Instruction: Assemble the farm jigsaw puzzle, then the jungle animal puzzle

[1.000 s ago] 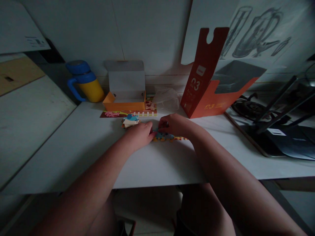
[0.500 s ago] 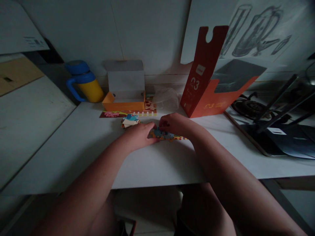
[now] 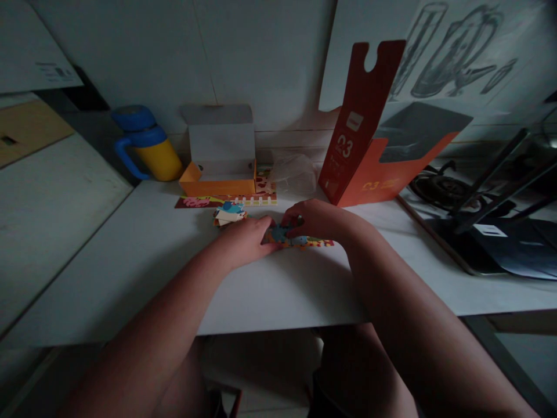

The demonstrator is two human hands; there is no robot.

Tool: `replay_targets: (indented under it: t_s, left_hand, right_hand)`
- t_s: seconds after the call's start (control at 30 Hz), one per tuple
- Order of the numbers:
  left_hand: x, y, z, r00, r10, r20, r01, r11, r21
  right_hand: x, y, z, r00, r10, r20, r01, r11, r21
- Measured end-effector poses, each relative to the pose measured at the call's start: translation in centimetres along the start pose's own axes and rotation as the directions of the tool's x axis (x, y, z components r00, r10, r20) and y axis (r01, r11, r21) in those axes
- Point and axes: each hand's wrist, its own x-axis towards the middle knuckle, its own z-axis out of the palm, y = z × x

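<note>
Both hands are working over colourful cutouts (image 3: 300, 240), which are lying near the middle of the counter (image 3: 278, 296), well back from its front edge. The left hand (image 3: 256, 237) is spreading its thumb and fingers around their left end; the right hand (image 3: 304, 219) is curling its fingers down onto them from above. The fingertips are partly hiding, so one cannot tell whether either hand is gripping. A small pile of cutouts (image 3: 230, 216) is lying just left. Toward the back edge, an orange box (image 3: 220, 187) is standing open, and a jug (image 3: 159, 157) is occupying the back left corner.
</note>
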Motion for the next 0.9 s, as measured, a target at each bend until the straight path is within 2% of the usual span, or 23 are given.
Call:
replay_targets:
  t_s: [0.33,0.67,0.9]
  left_hand:
    - [-0.1,0.8,-0.5,1.0,-0.023,0.015,0.022,0.999,0.025]
    - [-0.1,0.8,-0.2,1.0,-0.027,-0.011,0.027,0.999,0.038]
    - [0.0,0.6,-0.1,1.0,0.0,-0.007,0.0,1.0,0.031]
  right_hand:
    - [0.1,1.3,0.0,1.0,-0.004,0.01,0.004,1.0,-0.001]
    - [-0.2,-0.2,-0.2,1.0,0.022,0.002,-0.022,1.0,-0.005]
    - [0.2,-0.9,0.0,1.0,0.025,0.014,-0.024,0.997,-0.069]
